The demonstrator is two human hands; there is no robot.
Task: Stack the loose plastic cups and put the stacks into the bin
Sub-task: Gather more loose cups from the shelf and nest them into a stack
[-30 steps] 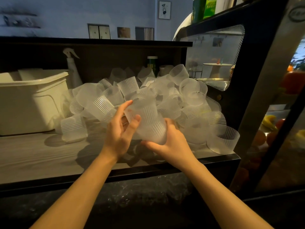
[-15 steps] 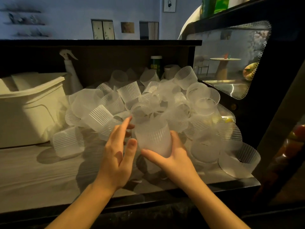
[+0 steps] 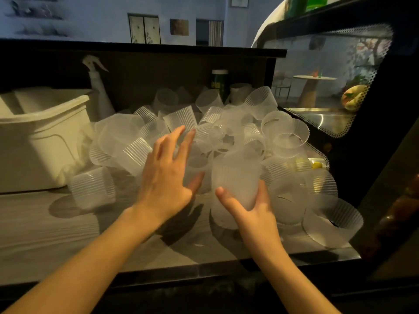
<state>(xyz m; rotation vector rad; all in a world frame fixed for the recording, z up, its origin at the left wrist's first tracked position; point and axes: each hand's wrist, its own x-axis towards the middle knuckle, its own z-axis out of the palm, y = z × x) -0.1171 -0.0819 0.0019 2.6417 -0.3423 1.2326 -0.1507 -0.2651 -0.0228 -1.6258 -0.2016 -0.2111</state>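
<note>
A big heap of loose frosted ribbed plastic cups (image 3: 229, 130) covers the grey wooden counter (image 3: 45, 232). My right hand (image 3: 251, 211) grips a short stack of cups (image 3: 234, 177) from below, thumb on its front, held upright just above the counter. My left hand (image 3: 166, 171) hovers to the left of that stack with fingers spread and straight, reaching over the heap and holding nothing. A single cup (image 3: 93, 188) lies apart at the left. The white bin (image 3: 43, 141) stands at the far left of the counter.
A white spray bottle (image 3: 97, 89) stands behind the bin against the dark back panel. A green-labelled jar (image 3: 218, 83) is at the back. A glass display case (image 3: 340, 98) walls off the right side. One cup (image 3: 331, 223) lies near the counter's right front corner.
My left hand has let go of the stack and moved up and forward over the heap with fingers spread. My right hand keeps hold of the stack.
</note>
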